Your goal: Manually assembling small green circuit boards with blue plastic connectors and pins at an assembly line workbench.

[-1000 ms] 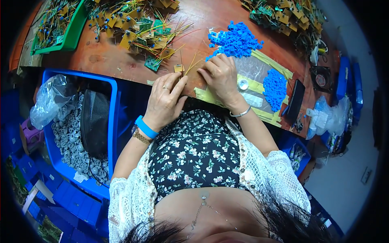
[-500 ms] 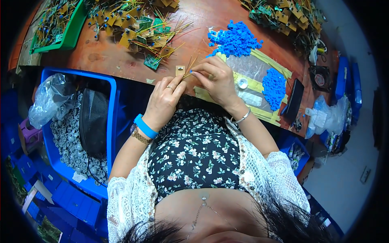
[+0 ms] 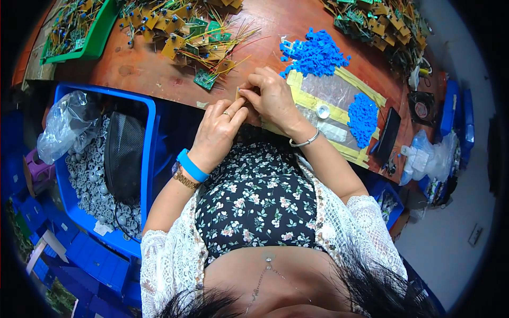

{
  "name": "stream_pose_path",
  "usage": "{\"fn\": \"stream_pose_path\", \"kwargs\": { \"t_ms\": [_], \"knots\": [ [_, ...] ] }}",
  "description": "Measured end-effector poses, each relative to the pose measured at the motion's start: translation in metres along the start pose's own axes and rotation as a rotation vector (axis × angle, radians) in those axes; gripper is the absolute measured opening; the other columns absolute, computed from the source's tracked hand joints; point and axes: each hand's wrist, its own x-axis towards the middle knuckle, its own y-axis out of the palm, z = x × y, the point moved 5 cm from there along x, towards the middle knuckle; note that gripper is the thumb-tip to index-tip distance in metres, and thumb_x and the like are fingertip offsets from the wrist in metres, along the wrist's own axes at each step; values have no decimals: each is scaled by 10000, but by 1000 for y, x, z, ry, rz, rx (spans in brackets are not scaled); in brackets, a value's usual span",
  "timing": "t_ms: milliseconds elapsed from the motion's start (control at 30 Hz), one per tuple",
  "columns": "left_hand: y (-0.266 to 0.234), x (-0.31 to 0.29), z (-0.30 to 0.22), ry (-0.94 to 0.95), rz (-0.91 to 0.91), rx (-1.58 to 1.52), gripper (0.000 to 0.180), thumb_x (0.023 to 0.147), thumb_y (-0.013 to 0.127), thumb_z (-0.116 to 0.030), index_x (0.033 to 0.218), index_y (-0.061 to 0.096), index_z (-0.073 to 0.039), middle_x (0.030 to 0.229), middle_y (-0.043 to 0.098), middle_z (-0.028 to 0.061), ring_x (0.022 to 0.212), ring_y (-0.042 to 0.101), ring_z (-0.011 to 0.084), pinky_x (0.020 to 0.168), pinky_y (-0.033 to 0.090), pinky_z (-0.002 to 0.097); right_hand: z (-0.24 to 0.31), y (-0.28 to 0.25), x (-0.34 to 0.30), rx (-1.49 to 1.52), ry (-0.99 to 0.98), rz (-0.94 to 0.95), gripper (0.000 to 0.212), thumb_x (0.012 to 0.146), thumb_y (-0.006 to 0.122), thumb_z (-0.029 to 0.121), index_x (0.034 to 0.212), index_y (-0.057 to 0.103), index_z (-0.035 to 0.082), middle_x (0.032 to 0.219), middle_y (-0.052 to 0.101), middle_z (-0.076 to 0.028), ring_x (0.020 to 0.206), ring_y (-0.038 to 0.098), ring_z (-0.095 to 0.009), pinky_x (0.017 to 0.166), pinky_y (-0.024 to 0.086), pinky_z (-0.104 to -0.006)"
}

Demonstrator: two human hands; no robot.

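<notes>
At the near edge of the wooden table [image 3: 275,26], my left hand [image 3: 218,129] and my right hand [image 3: 270,94] meet on a small tan circuit board [image 3: 239,93] pinched between their fingertips; most of it is hidden by the fingers. My left wrist carries a blue band and a gold bracelet, my right a silver bangle. Just beyond my right hand lies a heap of small blue plastic parts [image 3: 314,53]. To the upper left lies a pile of tan and green boards with yellow wire leads [image 3: 196,37].
A second heap of blue parts [image 3: 362,117] sits on a clear, yellow-taped mat [image 3: 331,90] with a small white cap [image 3: 322,112]. A blue bin [image 3: 150,127] at my left holds grey parts and a black object. A green tray [image 3: 98,37] and more boards [image 3: 382,21] lie far back.
Both hands have drawn together on the small board and shifted slightly left along the table edge; the yellow leads seen sticking out between the fingers earlier are now hidden.
</notes>
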Motion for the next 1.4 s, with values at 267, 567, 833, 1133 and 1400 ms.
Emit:
{"fn": "stream_pose_path", "kwargs": {
  "t_ms": [267, 567, 833, 1133, 1400],
  "knots": [
    [-1, 0, -1, -36, -16, -5, 267, 798, 596, -13, 1065, 604, -24, 1280, 651, 97, 1063, 580, 269, 904, 469, 384, 4, -1, -1, -27, -24, 49, 127, 798, 717, 80, 779, 628, -8, 798, 601, -133, 836, 574, -331, 719, 485, -430],
    [-59, -2, -2, 183, -114, -109, 399, 753, 627, 37, 1142, 696, -20, 1186, 706, 103, 1050, 653, 296, 900, 533, 406, -29, -50, -8, 147, 132, -266, 88, 873, 713, 71, 917, 764, 13, 912, 736, -105, 733, 662, -192, 674, 527, -310],
    [-181, 24, 139, -164, -803, 434, 487, 910, 663, -42, 1387, 561, -50, 1408, 571, 156, 1310, 515, 322, 1090, 410, 424, -35, -52, -15, -228, -82, -185, 106, 760, 770, 82, 858, 733, 69, 866, 673, -61, 884, 609, -263, 789, 507, -394],
    [-21, 13, 55, -183, -344, 162, 382, 793, 796, -149, 1134, 671, -26, 1178, 648, 122, 1123, 586, 334, 994, 455, 447, -26, -42, -9, -430, -167, -125, 79, 752, 770, 129, 801, 717, 96, 828, 643, -19, 914, 592, -224, 791, 460, -352],
    [-16, 4, 4, 72, -370, 146, 311, 813, 730, -21, 1111, 677, 50, 869, 663, 123, 823, 635, 301, 746, 532, 397, -26, -50, -28, -175, -90, -185, 165, 726, 777, 39, 882, 740, 78, 818, 684, -51, 861, 620, -246, 777, 467, -376]
  ]
}}
